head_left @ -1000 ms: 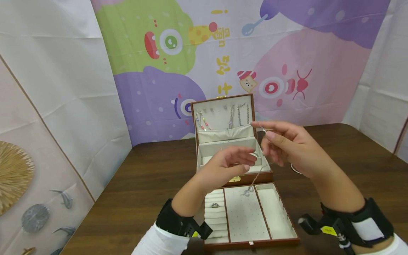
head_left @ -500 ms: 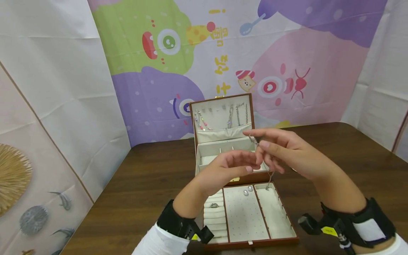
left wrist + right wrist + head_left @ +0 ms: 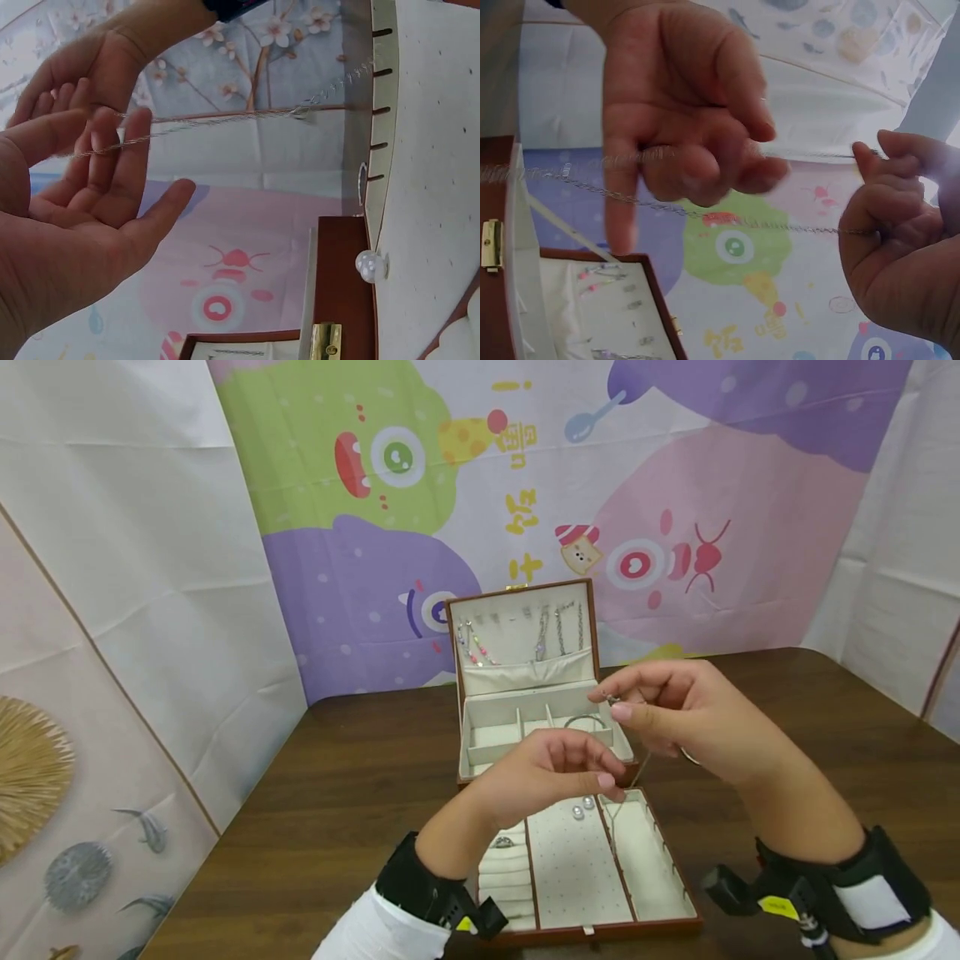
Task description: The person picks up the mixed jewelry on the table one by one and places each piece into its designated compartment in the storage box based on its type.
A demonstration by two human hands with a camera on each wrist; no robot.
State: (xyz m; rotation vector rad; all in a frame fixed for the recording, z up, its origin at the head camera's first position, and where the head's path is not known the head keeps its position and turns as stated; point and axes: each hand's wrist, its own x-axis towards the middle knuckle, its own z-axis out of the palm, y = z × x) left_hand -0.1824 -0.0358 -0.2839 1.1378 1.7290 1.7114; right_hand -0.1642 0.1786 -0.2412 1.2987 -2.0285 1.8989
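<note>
In the right wrist view, the right hand (image 3: 907,217) is pinching a fine silvery chain (image 3: 765,224) with its fingers curled in, and two strands are running from it toward the left hand (image 3: 690,120). The chain is looking light and limp, so it is probably bending at every link, tangling easily and slipping if gripped loosely; a hard tug could be straining such thin links. In the left wrist view, the left hand's fingers are bending loosely with the thumb standing apart; one strand is passing across them, but whether they are touching it is not clear. The strands are meeting below, and a blurred tail is trailing on toward the tray's slotted edge. In the head view, the right hand is holding a small metal piece, perhaps the clasp, between thumb and forefinger: likely the best place for gripping, with the other hand steadying the opposite end. The chain is dangling over the far edge of the tray (image 3: 577,877), near its far right corner; whether it is resting there cannot be told. Two pearls (image 3: 578,812) are sitting by that far edge, a ring (image 3: 503,842) is lying along the left edge, and the box (image 3: 510,703) is standing open beyond.
</note>
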